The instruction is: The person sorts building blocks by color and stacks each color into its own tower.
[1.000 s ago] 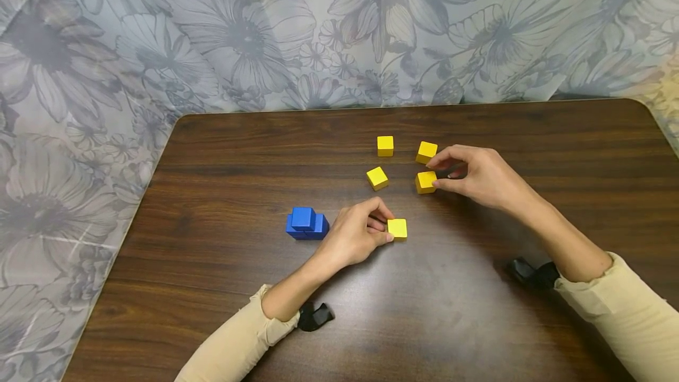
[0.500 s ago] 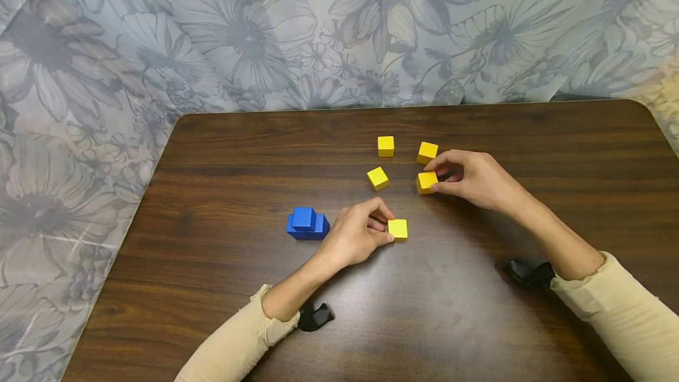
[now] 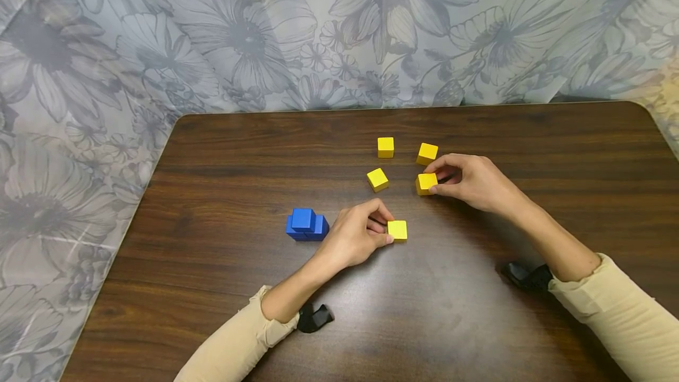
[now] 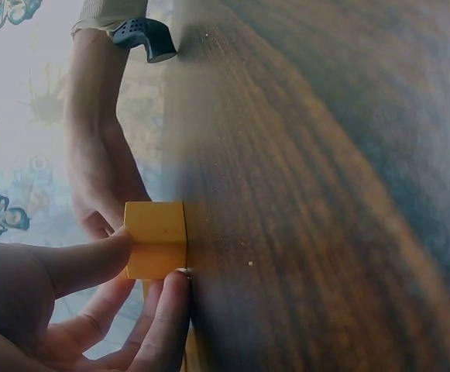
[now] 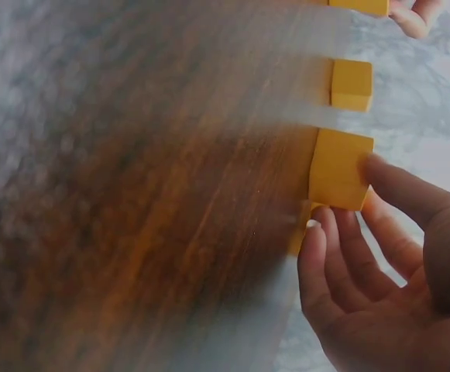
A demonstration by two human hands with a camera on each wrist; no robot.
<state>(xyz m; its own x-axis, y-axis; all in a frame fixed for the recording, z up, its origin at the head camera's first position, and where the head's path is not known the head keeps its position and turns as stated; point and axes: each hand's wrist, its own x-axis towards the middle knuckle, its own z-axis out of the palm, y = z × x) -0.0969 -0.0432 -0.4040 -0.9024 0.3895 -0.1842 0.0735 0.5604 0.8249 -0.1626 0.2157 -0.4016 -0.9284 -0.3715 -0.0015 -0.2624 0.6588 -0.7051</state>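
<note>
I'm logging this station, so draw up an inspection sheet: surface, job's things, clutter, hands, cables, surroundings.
Surface: brown table, glossy patch toward the front.
Job's things: five yellow cubes; blue blocks, one atop others.
Clutter: nothing seen.
Hands: left hand pinches the front cube; right hand pinches the cube behind it; black device at each wrist.
Cables: nothing seen.
Surroundings: floral cloth behind and left.
</note>
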